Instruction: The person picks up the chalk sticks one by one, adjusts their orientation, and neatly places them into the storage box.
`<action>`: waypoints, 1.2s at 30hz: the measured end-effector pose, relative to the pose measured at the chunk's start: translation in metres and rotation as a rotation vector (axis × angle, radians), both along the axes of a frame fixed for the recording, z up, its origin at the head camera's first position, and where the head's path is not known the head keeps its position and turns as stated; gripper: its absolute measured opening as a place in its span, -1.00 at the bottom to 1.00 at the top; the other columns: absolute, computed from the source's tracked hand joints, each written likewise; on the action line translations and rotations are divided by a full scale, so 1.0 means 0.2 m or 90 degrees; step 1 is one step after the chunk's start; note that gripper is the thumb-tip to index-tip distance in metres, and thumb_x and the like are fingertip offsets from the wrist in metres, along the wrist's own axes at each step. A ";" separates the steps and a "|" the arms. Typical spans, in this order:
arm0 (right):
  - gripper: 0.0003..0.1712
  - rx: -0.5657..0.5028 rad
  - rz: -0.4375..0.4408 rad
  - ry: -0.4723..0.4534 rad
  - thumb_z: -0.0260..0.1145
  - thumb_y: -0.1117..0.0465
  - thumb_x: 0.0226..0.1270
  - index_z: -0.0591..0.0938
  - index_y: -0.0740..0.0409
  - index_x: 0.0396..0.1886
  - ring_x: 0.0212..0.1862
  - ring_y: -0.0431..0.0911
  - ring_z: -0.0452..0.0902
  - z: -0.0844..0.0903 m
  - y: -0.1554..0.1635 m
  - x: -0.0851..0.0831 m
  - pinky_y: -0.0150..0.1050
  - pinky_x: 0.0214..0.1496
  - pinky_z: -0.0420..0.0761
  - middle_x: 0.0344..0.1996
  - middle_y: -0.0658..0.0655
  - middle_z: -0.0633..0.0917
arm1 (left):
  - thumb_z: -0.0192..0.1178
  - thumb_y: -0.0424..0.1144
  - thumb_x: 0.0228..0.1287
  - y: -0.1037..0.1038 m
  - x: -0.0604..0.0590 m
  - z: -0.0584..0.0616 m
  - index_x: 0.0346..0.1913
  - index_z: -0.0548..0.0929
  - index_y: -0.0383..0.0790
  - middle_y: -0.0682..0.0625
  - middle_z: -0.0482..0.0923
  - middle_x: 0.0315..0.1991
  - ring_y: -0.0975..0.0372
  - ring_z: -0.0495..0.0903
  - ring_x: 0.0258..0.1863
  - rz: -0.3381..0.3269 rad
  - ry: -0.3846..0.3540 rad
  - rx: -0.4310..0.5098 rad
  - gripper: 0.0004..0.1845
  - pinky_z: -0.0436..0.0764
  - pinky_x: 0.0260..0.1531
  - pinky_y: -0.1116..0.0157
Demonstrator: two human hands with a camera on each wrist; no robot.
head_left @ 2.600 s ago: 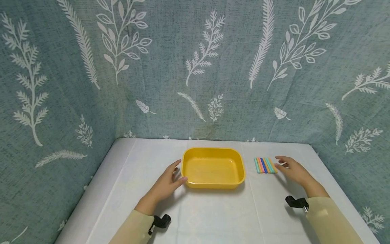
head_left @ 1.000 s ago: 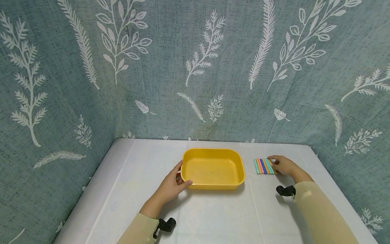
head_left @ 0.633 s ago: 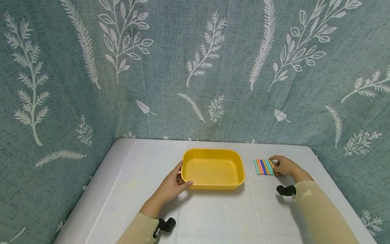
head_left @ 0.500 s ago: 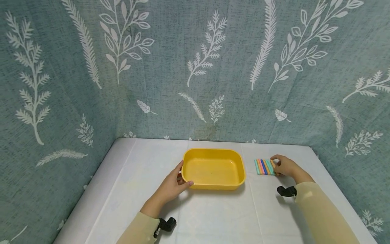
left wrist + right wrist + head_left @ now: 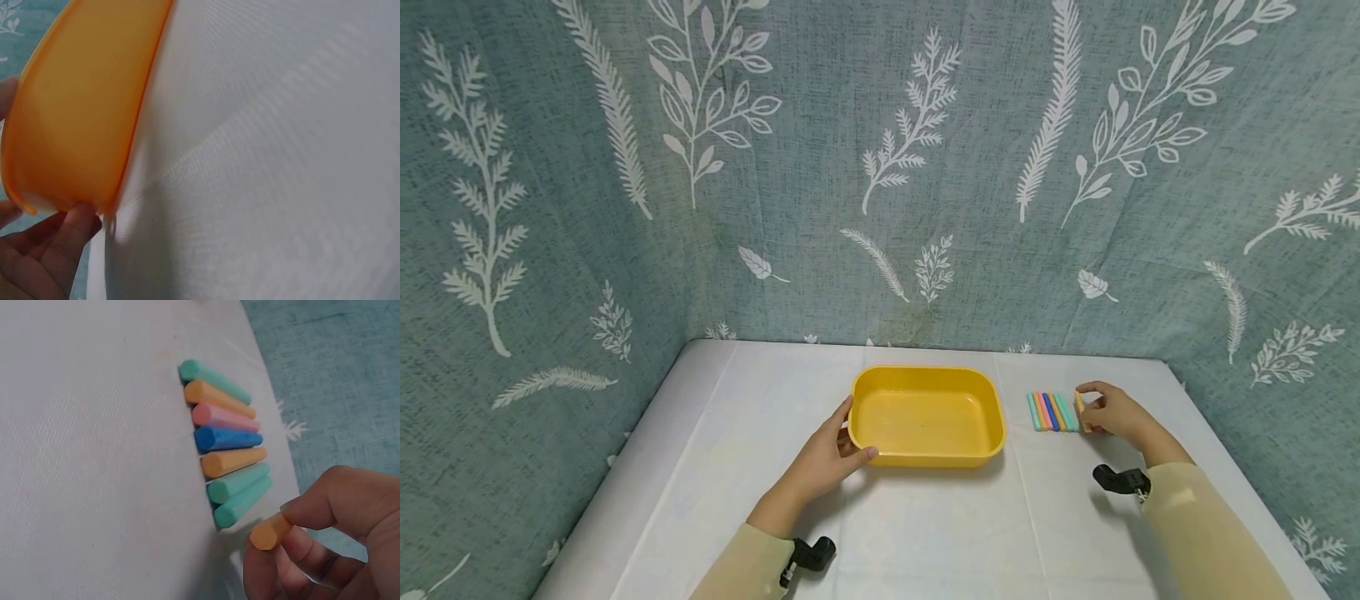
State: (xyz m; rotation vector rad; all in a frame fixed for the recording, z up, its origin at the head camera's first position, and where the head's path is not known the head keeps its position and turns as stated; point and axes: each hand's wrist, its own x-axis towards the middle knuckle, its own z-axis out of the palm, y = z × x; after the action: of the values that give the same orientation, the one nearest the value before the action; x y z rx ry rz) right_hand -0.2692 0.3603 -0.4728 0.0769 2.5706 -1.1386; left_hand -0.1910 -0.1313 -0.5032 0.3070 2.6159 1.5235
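Note:
My left hand holds the left end of a yellow plastic tub, thumb at its near corner and fingers along its side. In the left wrist view the tub's wall looks orange, with fingertips against its end. On the right, my right hand pinches an orange stick of chalk between thumb and fingers. Just left of it lies a row of chalk sticks: green, orange, blue and pink among them. The tub's inside is bare.
A white cloth covers the table, which ends at the leaf-patterned green fabric behind and at both sides. A small black camera mount sticks out from the left wrist, another mount from the right.
My right hand reached the right end of the chalk row, took the orange stick and drew it rightward, apart from the others. My left hand closed on the tub's corner.

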 end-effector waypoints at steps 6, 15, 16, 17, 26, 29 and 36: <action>-0.26 -0.062 -0.010 -0.010 0.19 0.36 0.40 0.16 0.38 0.50 -0.34 -0.01 0.56 0.02 0.00 0.03 -0.13 -0.29 0.68 -0.25 0.22 0.54 | 0.45 -0.01 0.21 0.01 0.00 -0.01 0.61 0.01 -0.11 -0.13 0.22 0.50 -0.01 0.47 0.29 0.008 0.000 -0.002 0.06 0.54 0.24 0.09; -0.28 -0.105 -0.005 -0.012 0.21 0.36 0.44 0.16 0.38 0.51 -0.29 0.00 0.62 0.07 -0.02 0.07 -0.07 -0.21 0.74 -0.21 0.23 0.53 | 0.45 -0.02 0.22 0.00 0.00 0.00 0.61 0.02 -0.09 -0.13 0.21 0.50 -0.01 0.47 0.30 0.004 -0.002 0.006 0.05 0.54 0.24 0.08; -0.28 -0.110 -0.004 -0.010 0.21 0.36 0.44 0.16 0.39 0.51 -0.29 0.00 0.62 0.07 -0.03 0.08 -0.07 -0.20 0.74 -0.21 0.23 0.53 | 0.45 -0.02 0.22 0.00 0.00 0.00 0.61 0.01 -0.09 -0.13 0.21 0.50 -0.01 0.47 0.30 0.003 -0.002 0.007 0.05 0.53 0.24 0.08; -0.27 -0.115 -0.006 -0.009 0.21 0.36 0.44 0.16 0.39 0.50 -0.29 -0.01 0.61 0.08 -0.03 0.08 -0.07 -0.20 0.74 -0.21 0.23 0.53 | 0.44 -0.02 0.22 0.00 0.00 0.00 0.61 0.01 -0.09 -0.13 0.20 0.50 0.00 0.47 0.30 0.003 -0.003 0.006 0.05 0.53 0.24 0.08; -0.28 -0.164 -0.007 -0.003 0.19 0.36 0.45 0.15 0.37 0.51 -0.20 -0.05 0.60 0.15 -0.09 0.10 -0.09 -0.09 0.74 -0.14 0.23 0.53 | 0.45 0.00 0.21 0.00 0.00 0.00 0.61 0.01 -0.08 -0.13 0.22 0.49 0.01 0.48 0.28 0.007 -0.004 -0.003 0.06 0.55 0.23 0.10; -0.27 -0.171 -0.008 -0.008 0.20 0.34 0.46 0.13 0.36 0.52 -0.16 -0.05 0.61 0.16 -0.11 0.11 -0.11 -0.07 0.74 -0.08 0.27 0.53 | 0.45 0.00 0.21 0.00 0.00 0.00 0.61 0.01 -0.10 -0.14 0.23 0.49 0.00 0.49 0.28 0.005 -0.002 -0.002 0.06 0.56 0.22 0.10; -0.26 -0.186 -0.009 -0.019 0.21 0.33 0.47 0.13 0.33 0.53 -0.12 -0.02 0.61 0.22 -0.15 0.13 -0.15 -0.06 0.73 -0.02 0.31 0.51 | 0.44 -0.02 0.22 0.00 0.00 0.01 0.62 0.00 -0.09 -0.14 0.22 0.49 0.00 0.48 0.29 0.000 -0.006 0.008 0.06 0.56 0.21 0.13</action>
State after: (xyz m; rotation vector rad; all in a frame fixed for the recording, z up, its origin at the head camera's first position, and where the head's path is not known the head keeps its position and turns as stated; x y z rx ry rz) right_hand -0.2426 0.3294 -0.4298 0.0423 2.3531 -1.4914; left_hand -0.1913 -0.1305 -0.5020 0.2991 2.6002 1.5379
